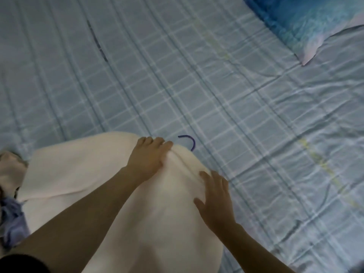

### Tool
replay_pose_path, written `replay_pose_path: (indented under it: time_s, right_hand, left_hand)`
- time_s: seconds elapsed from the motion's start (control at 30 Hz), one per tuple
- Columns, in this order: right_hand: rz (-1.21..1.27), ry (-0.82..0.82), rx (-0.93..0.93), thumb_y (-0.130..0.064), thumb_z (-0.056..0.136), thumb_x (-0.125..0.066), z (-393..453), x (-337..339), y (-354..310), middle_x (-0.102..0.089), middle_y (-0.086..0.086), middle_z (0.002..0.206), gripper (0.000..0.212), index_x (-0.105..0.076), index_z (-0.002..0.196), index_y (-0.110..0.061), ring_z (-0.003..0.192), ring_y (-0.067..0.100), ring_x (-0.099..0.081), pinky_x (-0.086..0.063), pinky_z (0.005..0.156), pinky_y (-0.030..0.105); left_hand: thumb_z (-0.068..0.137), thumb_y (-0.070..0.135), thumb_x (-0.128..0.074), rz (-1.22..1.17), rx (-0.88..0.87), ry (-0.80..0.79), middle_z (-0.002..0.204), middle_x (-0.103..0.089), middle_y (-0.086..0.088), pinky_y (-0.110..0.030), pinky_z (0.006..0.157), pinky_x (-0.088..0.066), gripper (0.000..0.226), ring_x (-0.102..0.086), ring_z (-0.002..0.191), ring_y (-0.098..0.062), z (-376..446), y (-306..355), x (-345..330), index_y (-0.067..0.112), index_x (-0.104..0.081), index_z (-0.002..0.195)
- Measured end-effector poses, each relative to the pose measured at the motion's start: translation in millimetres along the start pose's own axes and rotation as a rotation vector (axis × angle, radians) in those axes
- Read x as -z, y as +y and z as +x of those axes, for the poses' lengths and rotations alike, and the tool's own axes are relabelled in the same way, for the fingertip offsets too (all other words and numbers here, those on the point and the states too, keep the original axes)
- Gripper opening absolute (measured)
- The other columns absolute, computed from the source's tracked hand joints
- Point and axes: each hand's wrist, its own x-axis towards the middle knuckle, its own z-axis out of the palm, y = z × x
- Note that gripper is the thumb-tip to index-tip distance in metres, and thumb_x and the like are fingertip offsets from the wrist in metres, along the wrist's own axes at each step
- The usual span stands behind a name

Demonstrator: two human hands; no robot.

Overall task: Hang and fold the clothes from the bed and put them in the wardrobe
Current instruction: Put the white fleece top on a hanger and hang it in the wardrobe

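Pillow (315,24) far corner, purple clothes (11,219) left by white garment (82,170).

Soft matt white cloth garment (82,174); smooth checked bedsheet (177,75); purple hanger hook (190,141) looks plastic.

Purple hanger (189,142) — only hook shows, rest under white garment (82,174); garment cut off at bottom edge.

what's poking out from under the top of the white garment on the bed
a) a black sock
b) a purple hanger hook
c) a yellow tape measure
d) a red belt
b: a curved purple hanger hook sticks out past the top edge of the white garment, just beyond the left hand that bunches the cloth there, on the blue plaid sheet.
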Motion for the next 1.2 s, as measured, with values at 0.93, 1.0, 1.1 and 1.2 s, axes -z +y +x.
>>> replay_pose_path:
  time_s: [0.93,1.0,1.1,1.2]
  right_hand:
    - [0.373,0.216,0.257,-0.005,0.073,-0.071,-81,49,-48,-0.042,-0.02,0.121,0.07,-0.036,0.125,-0.036,0.095,0.001,-0.049,-0.04,0.071,0.004]
    - [0.398,0.263,0.271,-0.011,0.072,-0.076,-92,66,-62,-0.044,-0.017,0.122,0.071,-0.04,0.13,-0.031,0.095,-0.002,-0.046,-0.038,0.073,-0.002]
    - [0.378,0.364,0.325,-0.014,0.069,-0.082,-111,92,-81,-0.055,-0.008,0.114,0.065,-0.051,0.127,-0.022,0.091,0.003,-0.051,-0.041,0.074,0.005]
    - [0.394,0.433,0.402,-0.013,0.072,-0.083,-135,120,-104,-0.06,-0.015,0.11,0.059,-0.058,0.125,-0.02,0.097,0.001,-0.057,-0.045,0.08,0.011]
  left_hand:
    - [0.066,0.019,-0.07,-0.054,-0.009,0.679,0.109,-0.068,-0.006,-0.041,0.078,-0.036,0.052,-0.053,0.096,-0.03,-167,-1,65,0.014,-0.057,0.116]
    - [0.072,0.019,-0.067,-0.065,0.022,0.745,0.109,-0.069,-0.009,-0.042,0.079,-0.037,0.045,-0.054,0.096,-0.032,-185,-1,85,0.013,-0.057,0.116]
    - [0.072,0.009,-0.078,-0.059,0.043,0.878,0.107,-0.07,-0.011,-0.043,0.077,-0.04,0.04,-0.059,0.092,-0.035,-212,0,117,0.008,-0.064,0.11]
    - [0.072,0.007,-0.083,-0.044,0.067,0.991,0.105,-0.07,-0.011,-0.042,0.077,-0.04,0.036,-0.058,0.09,-0.034,-241,4,151,0.005,-0.069,0.105]
